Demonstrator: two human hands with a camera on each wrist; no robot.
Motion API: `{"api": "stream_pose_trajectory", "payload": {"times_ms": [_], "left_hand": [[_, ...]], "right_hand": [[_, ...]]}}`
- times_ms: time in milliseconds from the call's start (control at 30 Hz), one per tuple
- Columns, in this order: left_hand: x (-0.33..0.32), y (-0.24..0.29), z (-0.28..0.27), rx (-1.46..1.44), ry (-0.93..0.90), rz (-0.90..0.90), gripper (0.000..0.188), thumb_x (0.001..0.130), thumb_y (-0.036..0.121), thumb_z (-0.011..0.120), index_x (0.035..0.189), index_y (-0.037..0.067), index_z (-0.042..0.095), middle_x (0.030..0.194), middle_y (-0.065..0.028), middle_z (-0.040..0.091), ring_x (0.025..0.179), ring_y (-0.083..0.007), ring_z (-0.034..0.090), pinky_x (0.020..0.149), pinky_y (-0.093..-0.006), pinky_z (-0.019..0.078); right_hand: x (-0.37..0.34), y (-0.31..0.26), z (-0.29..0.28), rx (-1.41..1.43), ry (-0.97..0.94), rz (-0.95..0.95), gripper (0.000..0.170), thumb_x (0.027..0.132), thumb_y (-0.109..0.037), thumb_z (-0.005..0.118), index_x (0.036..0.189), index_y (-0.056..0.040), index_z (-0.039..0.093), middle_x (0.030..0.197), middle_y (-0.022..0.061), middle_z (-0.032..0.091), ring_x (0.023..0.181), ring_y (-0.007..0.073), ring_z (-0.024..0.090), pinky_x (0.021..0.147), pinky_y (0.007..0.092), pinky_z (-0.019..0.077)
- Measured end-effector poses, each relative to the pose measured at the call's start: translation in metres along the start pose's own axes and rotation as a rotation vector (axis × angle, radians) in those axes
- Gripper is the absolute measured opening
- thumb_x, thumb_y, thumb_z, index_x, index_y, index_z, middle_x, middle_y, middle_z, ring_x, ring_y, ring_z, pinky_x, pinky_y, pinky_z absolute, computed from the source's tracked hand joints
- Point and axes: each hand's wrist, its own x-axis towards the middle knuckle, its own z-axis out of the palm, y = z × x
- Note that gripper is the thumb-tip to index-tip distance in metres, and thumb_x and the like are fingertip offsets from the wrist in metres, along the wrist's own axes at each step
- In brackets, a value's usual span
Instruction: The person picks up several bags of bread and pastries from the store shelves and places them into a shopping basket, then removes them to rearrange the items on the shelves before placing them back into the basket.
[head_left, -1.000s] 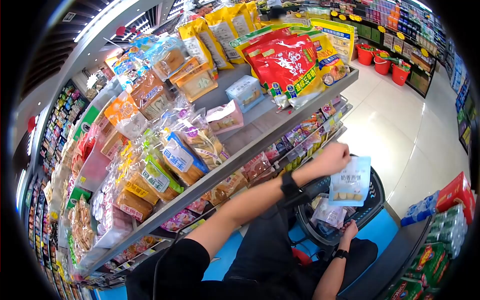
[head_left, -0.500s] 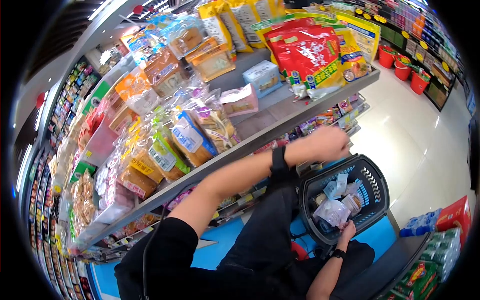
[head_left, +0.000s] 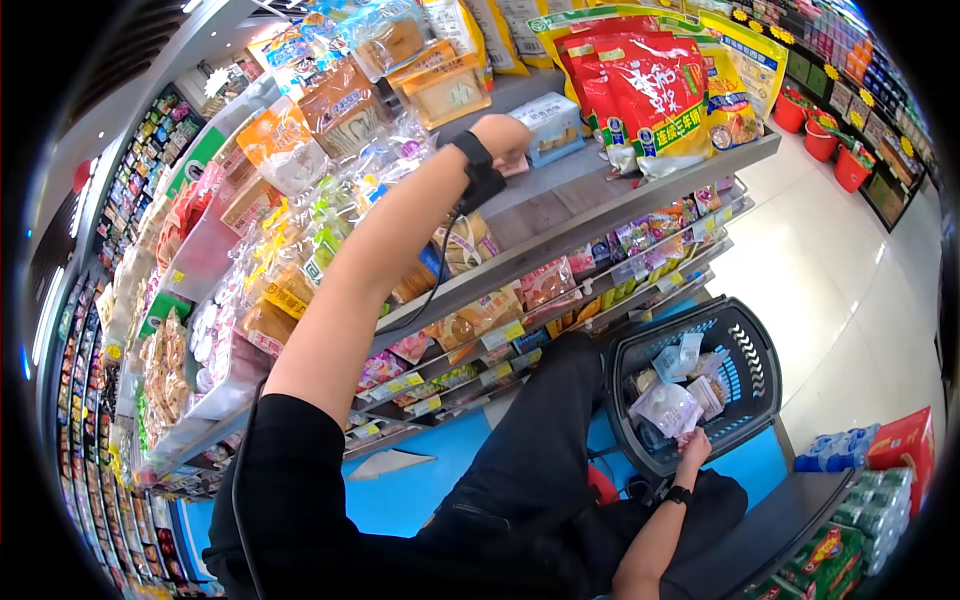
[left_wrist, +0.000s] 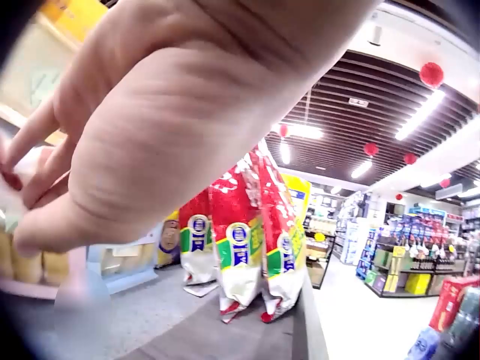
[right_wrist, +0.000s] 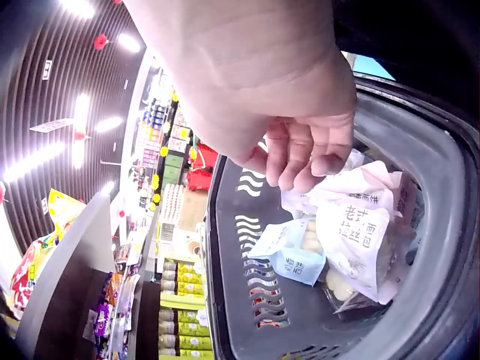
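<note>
My left hand (head_left: 497, 142) reaches onto the upper shelf (head_left: 560, 208). In the left wrist view its fingers and thumb bend round the upper part of a pink cookie bag (left_wrist: 28, 289) with a clear window, mostly covered by the hand in the head view. Right beside it stands a light blue cookie bag (head_left: 550, 130). My right hand (head_left: 693, 446), fingers loosely curled, is over the near side of a dark grey shopping basket (head_left: 762, 400). Beneath its fingertips in the basket lie a whitish bread bag (right_wrist: 352, 244) and a pale blue cookie bag (right_wrist: 296, 259).
Red and yellow food pouches (head_left: 655, 95) stand at the shelf's right end. Bagged bread (head_left: 270, 325) fills the left part. Lower shelves hold small snack packs (head_left: 545, 285). Red buckets (head_left: 820, 138) stand across the aisle, drink packs (head_left: 880, 505) at lower right.
A second ago my left hand held a pale blue cookie bag over the basket; that bag now lies inside. The left hand has moved left to the pink bag; the right stays by the basket.
</note>
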Motion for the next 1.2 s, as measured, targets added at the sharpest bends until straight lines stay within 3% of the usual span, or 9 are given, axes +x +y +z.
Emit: {"api": "stream_pose_trajectory", "payload": {"times_ms": [33,400,700,767,833,900,1033,1100,1200], "left_hand": [[0.014,-0.011,0.01,-0.022,0.02,-0.047,0.02,0.061,0.007,0.073,0.08,0.007,0.075,0.082,-0.0149,0.071,0.077,-0.0328,0.069,0.063,-0.0448,0.0531],[-0.002,-0.033,-0.014,-0.082,-0.209,-0.083,0.027,0.073,0.004,0.069,0.099,-0.004,0.07,0.097,-0.0184,0.071,0.084,-0.0317,0.07,0.064,-0.0414,0.0556],[0.02,-0.032,0.002,0.015,-0.066,-0.061,0.02,0.064,0.003,0.069,0.083,0.005,0.075,0.081,-0.016,0.071,0.076,-0.0317,0.07,0.065,-0.0411,0.0547],[0.013,-0.036,0.017,0.021,0.23,0.089,0.017,0.055,0.004,0.066,0.071,0.008,0.073,0.071,-0.0168,0.068,0.069,-0.0341,0.069,0.06,-0.0405,0.0533],[-0.015,-0.013,-0.015,0.003,0.027,0.068,0.018,0.059,0.005,0.065,0.076,0.007,0.072,0.079,-0.0175,0.069,0.075,-0.0344,0.069,0.063,-0.0429,0.0546],[-0.002,-0.008,-0.011,-0.074,0.27,0.113,0.021,0.07,0.009,0.063,0.089,0.005,0.072,0.097,-0.0202,0.07,0.092,-0.036,0.068,0.071,-0.0444,0.0551],[-0.114,-0.004,-0.091,-0.383,0.611,0.21,0.03,0.086,0.026,0.054,0.087,-0.001,0.068,0.086,-0.0195,0.068,0.078,-0.0352,0.067,0.069,-0.0431,0.053],[-0.117,-0.058,-0.111,-0.637,0.464,0.139,0.03,0.086,0.026,0.055,0.087,-0.001,0.068,0.082,-0.0181,0.068,0.078,-0.034,0.067,0.069,-0.0432,0.0526],[-0.109,-0.158,-0.109,-0.361,0.882,-0.233,0.034,0.082,0.032,0.062,0.088,-0.001,0.068,0.082,-0.0181,0.068,0.081,-0.0338,0.066,0.072,-0.0407,0.0528]], "right_hand": [[0.001,0.0,0.0,-0.004,0.0,-0.003,0.031,0.093,-0.027,0.054,0.072,-0.0046,0.054,0.058,0.0055,0.056,0.042,0.0136,0.051,0.037,0.0259,0.0358],[-0.001,-0.001,0.001,0.009,0.013,-0.002,0.03,0.092,-0.027,0.054,0.072,-0.0043,0.054,0.058,0.0056,0.056,0.041,0.0136,0.05,0.036,0.0258,0.0357],[0.002,0.0,0.003,-0.016,0.02,-0.004,0.029,0.092,-0.026,0.054,0.074,-0.003,0.056,0.058,0.006,0.056,0.041,0.0141,0.051,0.035,0.0266,0.036],[0.011,0.008,-0.002,0.015,-0.006,-0.013,0.03,0.093,-0.027,0.054,0.074,-0.0034,0.055,0.058,0.0055,0.055,0.04,0.0138,0.049,0.034,0.0266,0.0346],[0.02,0.018,-0.007,0.037,-0.054,-0.06,0.031,0.093,-0.029,0.054,0.073,-0.0042,0.054,0.057,0.0048,0.054,0.038,0.0136,0.048,0.033,0.0264,0.0329],[0.02,0.018,-0.005,0.102,-0.059,-0.066,0.032,0.093,-0.029,0.054,0.073,-0.0047,0.054,0.057,0.0051,0.055,0.038,0.0136,0.047,0.033,0.0261,0.032],[0.018,0.018,-0.009,0.01,-0.063,-0.072,0.031,0.09,-0.032,0.054,0.072,-0.0065,0.054,0.056,0.0047,0.053,0.039,0.015,0.049,0.033,0.0276,0.0335],[0.016,0.01,-0.01,0.013,-0.046,0.067,0.028,0.089,-0.031,0.056,0.077,-0.006,0.057,0.063,0.0064,0.059,0.042,0.0151,0.052,0.035,0.0269,0.0358],[0.006,-0.019,-0.009,0.097,-0.019,-0.01,0.027,0.09,-0.032,0.058,0.082,-0.0065,0.057,0.064,0.0047,0.057,0.043,0.0157,0.051,0.037,0.0269,0.0372]]}}
